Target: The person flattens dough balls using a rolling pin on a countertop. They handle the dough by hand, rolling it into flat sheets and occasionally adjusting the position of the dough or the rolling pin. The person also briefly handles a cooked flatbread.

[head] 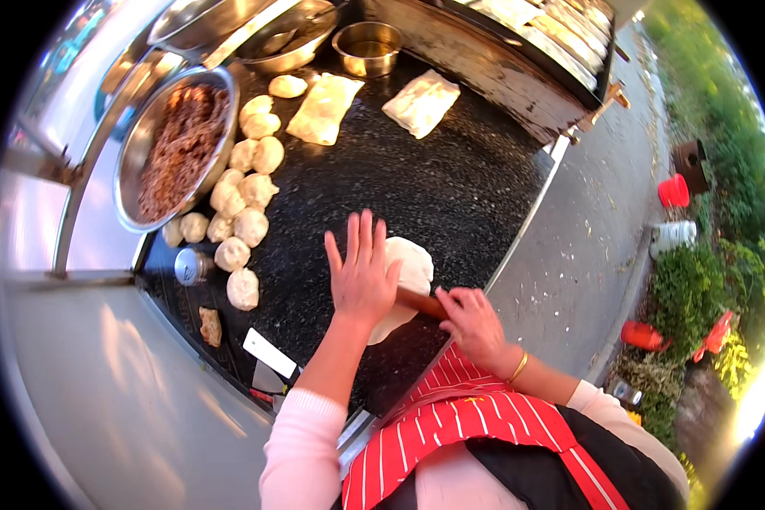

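Observation:
A thin, flattened round of pale dough (413, 258) lies on the dark speckled countertop (357, 178). Across it runs a brown wooden rolling pin (424, 303). My right hand (475, 322) has its fingers curled around the pin's right end. Flat and with fingers spread, my left hand (363, 274) rests over the pin's other end, covering it and part of the dough. Left of that hand are several dough balls (250, 227), bunched in a line beside a metal bowl of reddish-brown filling (182, 156).
Two folded dough parcels (325, 109) (422, 104) lie farther back, near a small metal pot (367, 50). A white-handled scraper (269, 352), a small lidded jar (191, 266) and a browned scrap (210, 326) sit at left. A tray of flat pastries (561, 38) stands back right.

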`<state>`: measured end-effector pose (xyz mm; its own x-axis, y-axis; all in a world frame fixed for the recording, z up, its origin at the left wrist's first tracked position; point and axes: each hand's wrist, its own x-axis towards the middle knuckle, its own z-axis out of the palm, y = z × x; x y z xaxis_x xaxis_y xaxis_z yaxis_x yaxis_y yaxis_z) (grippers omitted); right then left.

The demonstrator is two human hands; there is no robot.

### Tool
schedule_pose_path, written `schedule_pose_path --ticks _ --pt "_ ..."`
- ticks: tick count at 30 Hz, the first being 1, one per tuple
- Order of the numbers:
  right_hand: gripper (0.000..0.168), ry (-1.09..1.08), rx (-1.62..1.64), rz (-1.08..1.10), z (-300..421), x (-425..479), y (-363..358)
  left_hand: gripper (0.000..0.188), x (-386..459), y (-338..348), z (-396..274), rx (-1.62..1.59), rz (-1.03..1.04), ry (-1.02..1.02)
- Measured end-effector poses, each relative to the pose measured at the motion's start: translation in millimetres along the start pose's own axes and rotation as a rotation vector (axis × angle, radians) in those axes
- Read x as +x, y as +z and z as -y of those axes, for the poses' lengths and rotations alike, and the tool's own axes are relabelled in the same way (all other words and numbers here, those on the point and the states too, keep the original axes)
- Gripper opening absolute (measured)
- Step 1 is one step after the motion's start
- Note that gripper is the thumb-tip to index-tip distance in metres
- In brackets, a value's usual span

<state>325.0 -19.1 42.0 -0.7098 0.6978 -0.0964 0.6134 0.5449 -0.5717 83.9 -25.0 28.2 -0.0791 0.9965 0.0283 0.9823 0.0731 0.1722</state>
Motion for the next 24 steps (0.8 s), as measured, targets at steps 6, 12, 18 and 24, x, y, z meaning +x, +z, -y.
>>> schedule_pose_path --ticks 6,12,18,24 --pt "0.061 0.003 0.01 0.033 -12.3 -6.4 -11.6 0.077 8.3 7.2 -3.6 -0.053 0.073 0.101" --pt "0.061 -0.003 0.044 -0.022 -31.5 23.5 -21.4 0.077 87.5 6.4 -17.6 -0.043 -0.106 0.1" --pt "0.06 -0.036 0.1 0.019 -48.3 16.8 -29.2 0.073 32.4 13.7 -14.8 -0.013 0.125 0.176" --pt "0.065 0.013 0.047 -0.041 -62.7 51.2 -45.3 0.084 127.2 19.7 -40.7 0.01 0.0 0.152"
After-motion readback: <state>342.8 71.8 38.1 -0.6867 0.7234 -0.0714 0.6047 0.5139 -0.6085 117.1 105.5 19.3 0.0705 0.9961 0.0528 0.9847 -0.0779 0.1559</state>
